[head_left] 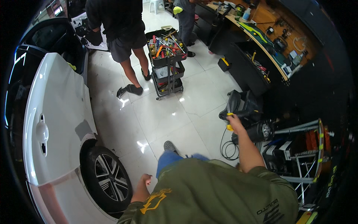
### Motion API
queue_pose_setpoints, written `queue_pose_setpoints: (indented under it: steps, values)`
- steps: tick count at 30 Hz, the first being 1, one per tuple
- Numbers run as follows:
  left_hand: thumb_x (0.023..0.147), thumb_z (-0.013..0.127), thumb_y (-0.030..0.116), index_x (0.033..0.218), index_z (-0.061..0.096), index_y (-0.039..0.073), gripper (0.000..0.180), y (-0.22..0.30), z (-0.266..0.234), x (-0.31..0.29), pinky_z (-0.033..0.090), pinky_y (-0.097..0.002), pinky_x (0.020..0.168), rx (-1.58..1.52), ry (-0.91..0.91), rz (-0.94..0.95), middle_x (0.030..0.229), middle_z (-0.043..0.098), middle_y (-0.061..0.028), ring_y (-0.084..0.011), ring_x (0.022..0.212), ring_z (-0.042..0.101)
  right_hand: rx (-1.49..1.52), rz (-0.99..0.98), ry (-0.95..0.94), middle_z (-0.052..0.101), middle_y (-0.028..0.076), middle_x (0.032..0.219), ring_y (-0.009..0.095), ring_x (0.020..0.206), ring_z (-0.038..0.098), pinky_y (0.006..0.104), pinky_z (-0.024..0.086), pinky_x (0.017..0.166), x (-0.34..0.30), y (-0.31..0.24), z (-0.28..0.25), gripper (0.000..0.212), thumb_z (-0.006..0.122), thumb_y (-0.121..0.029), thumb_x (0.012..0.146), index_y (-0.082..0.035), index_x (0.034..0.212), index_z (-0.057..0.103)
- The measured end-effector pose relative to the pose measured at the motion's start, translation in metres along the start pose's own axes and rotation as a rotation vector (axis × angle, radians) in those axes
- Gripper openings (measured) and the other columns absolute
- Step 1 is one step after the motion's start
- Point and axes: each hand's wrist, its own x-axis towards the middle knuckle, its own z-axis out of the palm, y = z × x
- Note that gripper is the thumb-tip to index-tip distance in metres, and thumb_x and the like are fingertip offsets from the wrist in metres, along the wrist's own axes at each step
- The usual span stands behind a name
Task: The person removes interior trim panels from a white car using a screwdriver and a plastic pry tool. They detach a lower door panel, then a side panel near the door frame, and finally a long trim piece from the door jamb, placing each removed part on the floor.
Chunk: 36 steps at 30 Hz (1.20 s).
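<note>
Floor (160, 121) glare — dark, curved edges

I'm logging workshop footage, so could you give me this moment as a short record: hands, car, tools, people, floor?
Right hand: the right hand grips a yellow tool, exact kind unclear
Left hand: the left hand is low near the car; nothing visible in it
Car: white car on the left, its wheel nearest the left hand
Tools: tiered cart ahead, top tray full of hand tools
People: co-worker beside the cart; another person beyond it
Floor: pale tiles; black cable at right
</note>
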Motion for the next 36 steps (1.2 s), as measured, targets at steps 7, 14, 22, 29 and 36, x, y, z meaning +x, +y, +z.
queue_pose_setpoints:
  steps: [7, 14, 22, 29, 36]
  values:
    - [0.087, 0.046, 0.016, 0.098, 0.056, 0.001, 0.021, 0.197, -0.146, -0.041, 0.042, -0.0282, 0.05, -0.729, 0.359, 0.191, 0.075, 0.055, -0.0055, -0.0142, 0.057, 0.052, 0.183, 0.047, -0.491, 0.051, 0.006, 0.076, 0.018, 0.057, 0.054, 0.0324, 0.046, 0.046, 0.115, -0.185, 0.146, 0.021, 0.052, -0.019, 0.085, -0.006, 0.101, 0.047]
    - [0.088, 0.046, 0.013, 0.105, 0.053, 0.002, 0.022, 0.31, -0.159, -0.049, 0.043, -0.0258, 0.051, -1.162, 0.728, 0.279, 0.079, 0.056, -0.0056, -0.0155, 0.064, 0.054, -0.017, -0.4, -0.467, 0.058, 0.006, 0.089, 0.016, 0.082, 0.057, 0.0301, 0.05, 0.063, 0.336, -0.315, 0.268, 0.03, 0.055, -0.016, 0.083, -0.003, 0.11, 0.05]
    - [0.087, 0.051, 0.021, 0.112, 0.051, 0.001, 0.032, 0.254, 0.056, -0.1, 0.049, -0.0336, 0.057, -1.127, 0.497, -0.328, 0.092, 0.058, -0.0123, -0.0222, 0.074, 0.06, -0.523, -0.582, -0.2, 0.06, 0.019, 0.109, 0.033, 0.104, 0.056, 0.0397, 0.043, 0.088, 0.381, -0.374, 0.339, 0.043, 0.053, -0.032, 0.08, -0.002, 0.11, 0.058]
    - [0.088, 0.049, 0.022, 0.12, 0.046, 0.001, 0.038, 0.259, 0.182, -0.139, 0.051, -0.0371, 0.067, -1.455, 0.553, -0.319, 0.103, 0.057, -0.0144, -0.0257, 0.084, 0.06, -0.798, -1.033, -0.443, 0.06, 0.023, 0.094, 0.037, 0.091, 0.057, 0.0448, 0.045, 0.083, 0.288, -0.263, 0.331, 0.024, 0.051, -0.015, 0.077, -0.001, 0.094, 0.061]
    - [0.088, 0.05, 0.023, 0.12, 0.047, 0.001, 0.038, 0.22, 0.298, -0.148, 0.049, -0.0357, 0.069, -1.588, 0.666, -0.145, 0.102, 0.057, -0.0131, -0.0252, 0.087, 0.059, -1.635, -1.087, -1.409, 0.06, 0.023, 0.106, 0.037, 0.101, 0.056, 0.0418, 0.044, 0.087, 0.109, -0.085, 0.319, 0.039, 0.05, -0.023, 0.074, 0.002, 0.102, 0.06]
